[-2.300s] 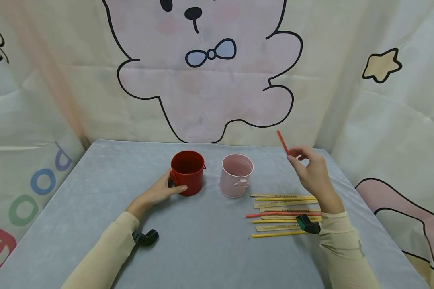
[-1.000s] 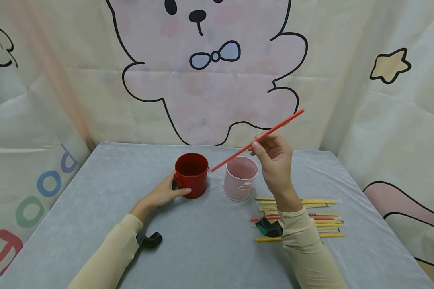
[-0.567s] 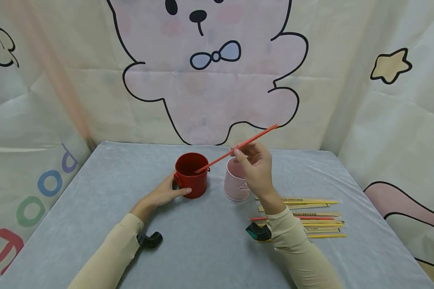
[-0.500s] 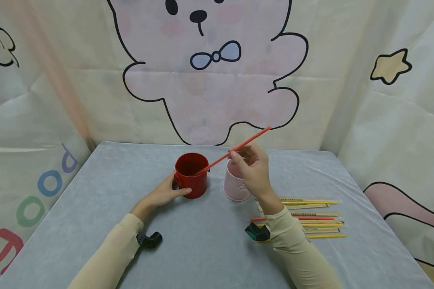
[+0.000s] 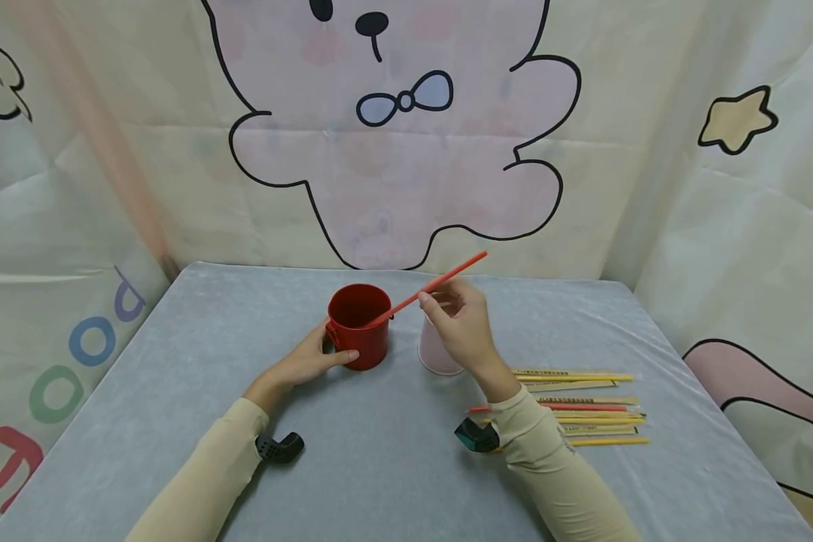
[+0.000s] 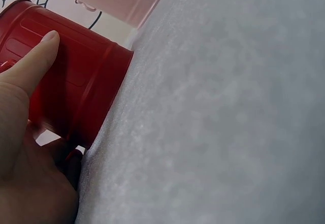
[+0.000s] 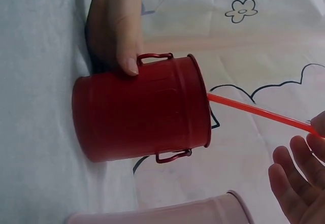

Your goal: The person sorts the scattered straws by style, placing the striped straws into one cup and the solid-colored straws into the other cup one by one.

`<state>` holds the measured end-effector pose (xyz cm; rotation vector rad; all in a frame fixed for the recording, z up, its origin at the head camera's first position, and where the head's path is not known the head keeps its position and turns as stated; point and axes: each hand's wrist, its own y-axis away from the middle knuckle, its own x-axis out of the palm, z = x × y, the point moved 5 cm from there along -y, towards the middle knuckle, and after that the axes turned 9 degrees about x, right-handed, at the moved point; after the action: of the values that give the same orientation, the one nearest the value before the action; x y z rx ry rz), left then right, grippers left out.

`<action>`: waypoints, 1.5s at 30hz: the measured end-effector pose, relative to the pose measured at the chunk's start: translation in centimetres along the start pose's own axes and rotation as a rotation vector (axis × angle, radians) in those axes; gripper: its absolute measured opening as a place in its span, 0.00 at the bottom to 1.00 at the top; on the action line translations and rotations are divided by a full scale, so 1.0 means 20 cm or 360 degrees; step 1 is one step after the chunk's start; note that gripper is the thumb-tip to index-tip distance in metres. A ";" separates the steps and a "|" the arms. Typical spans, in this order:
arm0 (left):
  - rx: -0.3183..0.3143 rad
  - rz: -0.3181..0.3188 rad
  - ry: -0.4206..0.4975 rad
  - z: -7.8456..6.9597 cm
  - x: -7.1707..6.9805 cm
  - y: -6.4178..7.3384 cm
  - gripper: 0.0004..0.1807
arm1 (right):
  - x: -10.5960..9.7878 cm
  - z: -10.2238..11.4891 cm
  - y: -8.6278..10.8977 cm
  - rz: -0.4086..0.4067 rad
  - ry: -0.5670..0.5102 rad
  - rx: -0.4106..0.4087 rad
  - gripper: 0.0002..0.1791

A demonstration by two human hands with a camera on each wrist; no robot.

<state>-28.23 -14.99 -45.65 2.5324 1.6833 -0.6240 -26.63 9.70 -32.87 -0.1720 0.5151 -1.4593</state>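
Observation:
My left hand (image 5: 302, 360) grips the small red metal bucket (image 5: 360, 342) low on its side, thumb across the front; in the left wrist view the bucket's base stands on the cloth. My right hand (image 5: 466, 322) pinches an orange-red straw (image 5: 459, 269) between thumb and fingertips, about midway along it. The straw slants down to the left, its lower end inside the bucket's mouth. In the right wrist view, the straw (image 7: 254, 110) passes behind the bucket's rim and the other fingers (image 7: 289, 183) are spread away from it. A pink bucket (image 5: 436, 352) stands partly hidden behind my right hand.
To the right, several yellow straws (image 5: 610, 443), paper-wrapped sticks (image 5: 599, 430) and a red straw (image 5: 592, 408) lie in a row, partly under my right forearm. A grey-blue cloth (image 5: 366, 467) covers the table. A printed curtain (image 5: 142, 188) hangs behind.
My right hand has carried the straw leftward from the right side, tilted it, and lowered its end into the red bucket. My left hand keeps hold of the bucket.

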 end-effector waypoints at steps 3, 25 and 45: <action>-0.0007 -0.0001 -0.0029 -0.01 0.00 0.00 0.44 | 0.01 -0.01 0.01 0.0004 0.0073 0.0010 0.06; -0.0024 0.0016 -0.0017 -0.01 0.00 0.00 0.44 | 0.07 -0.03 0.04 0.0119 0.0356 0.0069 0.06; -0.0069 0.0017 -0.0007 0.00 0.00 0.00 0.45 | -0.11 0.00 0.02 0.0343 0.0527 0.0195 0.09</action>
<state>-28.23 -14.99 -45.64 2.5069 1.6620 -0.5859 -26.25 11.92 -32.54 0.2208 0.6876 -1.3077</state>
